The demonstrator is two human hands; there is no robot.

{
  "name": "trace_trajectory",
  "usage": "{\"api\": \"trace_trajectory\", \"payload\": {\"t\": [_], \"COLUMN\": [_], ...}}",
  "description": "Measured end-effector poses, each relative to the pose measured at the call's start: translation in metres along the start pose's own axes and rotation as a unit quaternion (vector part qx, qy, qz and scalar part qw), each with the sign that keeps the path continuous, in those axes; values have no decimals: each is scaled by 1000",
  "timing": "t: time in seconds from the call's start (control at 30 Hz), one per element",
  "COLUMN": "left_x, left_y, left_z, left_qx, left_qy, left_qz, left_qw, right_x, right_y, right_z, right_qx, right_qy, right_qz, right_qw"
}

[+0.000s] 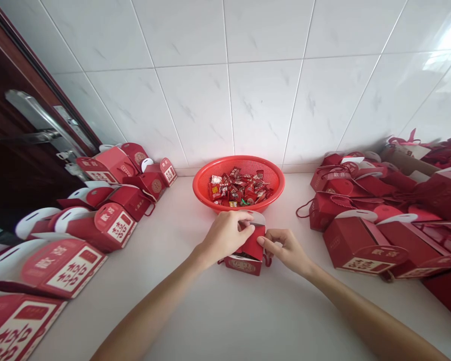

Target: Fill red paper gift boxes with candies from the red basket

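Observation:
A small red candy box (244,264) with gold print stands on the white table in front of me, its top flaps partly raised. My left hand (229,231) reaches over its left and back side, thumb and fingers closed on the upper flaps. At the right side, my right hand (285,249) pinches the edge of a red flap between thumb and fingers. A red cord loop shows beside the box, near the right hand. Just behind the box is a red plastic basket (202,196) holding many wrapped candies (235,190). The inside of the box is mostly hidden.
Rows of red gift boxes (115,225) with white labels line the left side. More red boxes (364,245) with cord handles are piled on the right. White wall tiles (263,110) rise behind the table. A dark door with a metal handle (41,120) is at far left.

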State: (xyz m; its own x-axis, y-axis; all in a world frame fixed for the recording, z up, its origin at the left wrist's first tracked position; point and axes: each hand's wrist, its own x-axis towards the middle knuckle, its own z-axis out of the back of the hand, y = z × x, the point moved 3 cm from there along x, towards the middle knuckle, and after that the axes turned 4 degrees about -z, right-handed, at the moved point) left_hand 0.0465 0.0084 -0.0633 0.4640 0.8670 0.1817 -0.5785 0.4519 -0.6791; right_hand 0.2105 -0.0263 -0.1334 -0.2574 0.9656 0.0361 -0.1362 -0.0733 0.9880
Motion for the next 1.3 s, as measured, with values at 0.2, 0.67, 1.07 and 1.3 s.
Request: {"api": "trace_trajectory", "payload": {"t": [0.2, 0.67, 1.07, 1.3], "left_x": [1, 0, -19, -17], "left_y": [1, 9, 2, 1], "left_z": [-4, 37, 49, 43], "left_qx": [-6, -38, 78, 83], "left_qy": [2, 129, 308, 270], "left_qz": [14, -35, -48, -17], "left_qw": [1000, 990, 947, 959], "right_x": [1, 1, 5, 5], "right_y": [-1, 0, 3, 8], "right_z": [0, 4, 5, 6], "right_qx": [-5, -16, -61, -68], "right_qy": [7, -8, -42, -27], "right_qz": [-5, -3, 9, 15], "right_qw": [1000, 1000, 997, 997]}}
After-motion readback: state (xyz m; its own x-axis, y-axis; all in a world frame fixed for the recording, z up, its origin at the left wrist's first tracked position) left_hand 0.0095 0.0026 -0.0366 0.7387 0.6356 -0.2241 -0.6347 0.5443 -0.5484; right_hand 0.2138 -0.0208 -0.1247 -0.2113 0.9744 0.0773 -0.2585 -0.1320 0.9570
